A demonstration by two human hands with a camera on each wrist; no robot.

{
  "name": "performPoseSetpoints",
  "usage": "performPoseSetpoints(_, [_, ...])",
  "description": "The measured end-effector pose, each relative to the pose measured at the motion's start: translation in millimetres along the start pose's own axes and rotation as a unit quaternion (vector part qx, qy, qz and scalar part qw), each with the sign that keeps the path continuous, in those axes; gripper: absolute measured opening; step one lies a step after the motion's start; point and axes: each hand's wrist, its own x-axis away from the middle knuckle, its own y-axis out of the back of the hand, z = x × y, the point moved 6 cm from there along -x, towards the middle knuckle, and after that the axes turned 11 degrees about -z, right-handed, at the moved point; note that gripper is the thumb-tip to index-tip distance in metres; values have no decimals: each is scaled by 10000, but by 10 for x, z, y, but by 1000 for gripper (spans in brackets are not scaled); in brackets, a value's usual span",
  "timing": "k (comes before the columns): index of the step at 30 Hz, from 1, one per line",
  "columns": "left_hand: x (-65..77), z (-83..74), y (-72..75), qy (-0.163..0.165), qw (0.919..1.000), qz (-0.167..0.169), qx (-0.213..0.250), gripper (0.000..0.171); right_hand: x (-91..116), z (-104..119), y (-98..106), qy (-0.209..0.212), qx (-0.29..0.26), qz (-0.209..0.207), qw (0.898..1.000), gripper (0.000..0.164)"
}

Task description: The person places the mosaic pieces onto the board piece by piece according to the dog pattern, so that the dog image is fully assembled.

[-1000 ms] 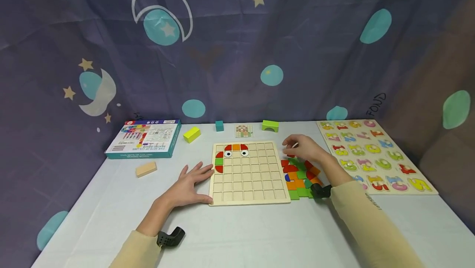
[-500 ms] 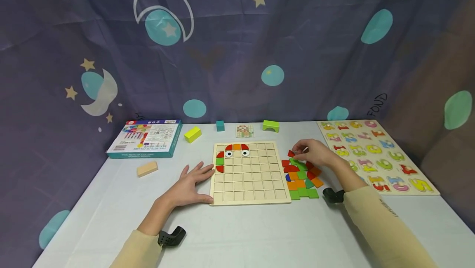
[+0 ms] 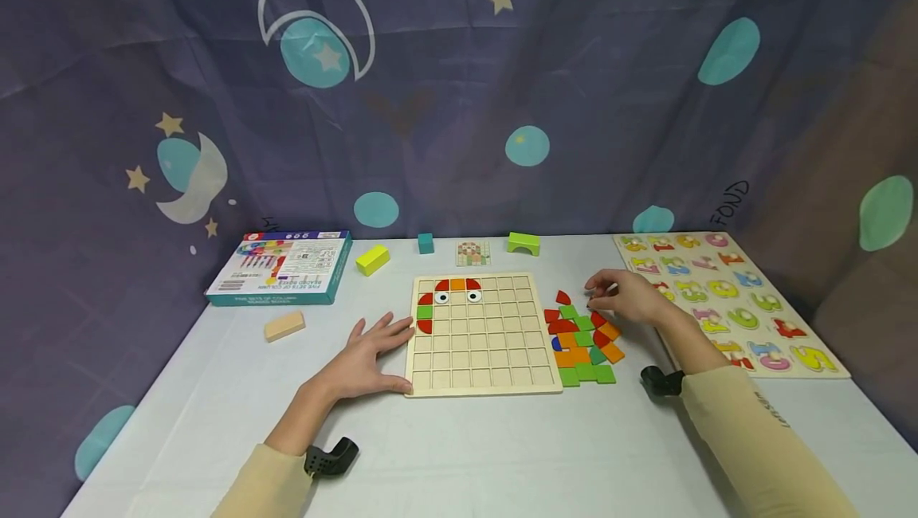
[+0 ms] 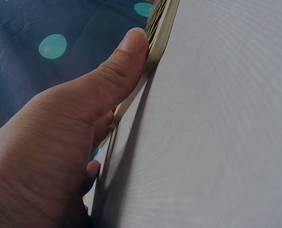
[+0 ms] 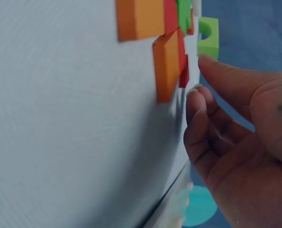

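The left hand lies with fingers spread and nothing held, its thumb against the near left corner of a wooden board and its index fingertip at the board's left edge. The right hand is loosely curled, with a gap between thumb and fingers and nothing visible in its hold. It is just beside the far right of a cluster of tiles; whether a fingertip touches one cannot be told.

The board lies flat in the middle of the worktop. Toward its far left corner, a red piece, an orange square and another red piece fill part of the far row. Two eye discs sit in the next row, and a red piece, a green square and another red piece run down the left column.

The cluster, mostly red, green and orange, lies along the board's right edge, with a red tile at its far end. Toward the worktop's right edge lies a number puzzle.

Along the far edge, from left, are a box at the far left corner, a yellow block, a teal cube, a picture card and a green arch. A plain wooden block lies on the near side of the box. A dark patterned curtain hangs behind the far edge.
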Motion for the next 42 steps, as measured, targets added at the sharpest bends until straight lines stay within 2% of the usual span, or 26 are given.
performPoseSetpoints(5, [-1, -2, -18, 82, 9999, 45, 48, 98, 0, -84, -35, -111, 239, 35, 9996, 23])
performPoseSetpoints(8, [-3, -5, -26, 105, 9999, 31, 71, 98, -3, -90, -42, -32, 291, -7, 9996, 18])
performPoseSetpoints(16, [3, 10, -24, 125, 9999, 0, 64, 99, -26, -20, -20, 63, 145, -112, 9998, 7])
performPoseSetpoints(22, [-7, 10, -23, 96, 9999, 17, 32, 99, -65, 74, -30, 64, 82, -144, 9998, 6])
performPoseSetpoints(29, [-12, 13, -3, 88, 10000, -11, -30, 99, -174, 331, -167, 98, -92, -88, 9999, 9])
performPoseSetpoints(37, [0, 22, -3, 240, 9997, 32, -91, 101, -327, 784, -432, 696, -368, -103, 9968, 6])
performPoseSetpoints(42, [3, 19, -8, 211, 9998, 15, -57, 99, -384, 1021, -605, 946, -537, -17, 9941, 5])
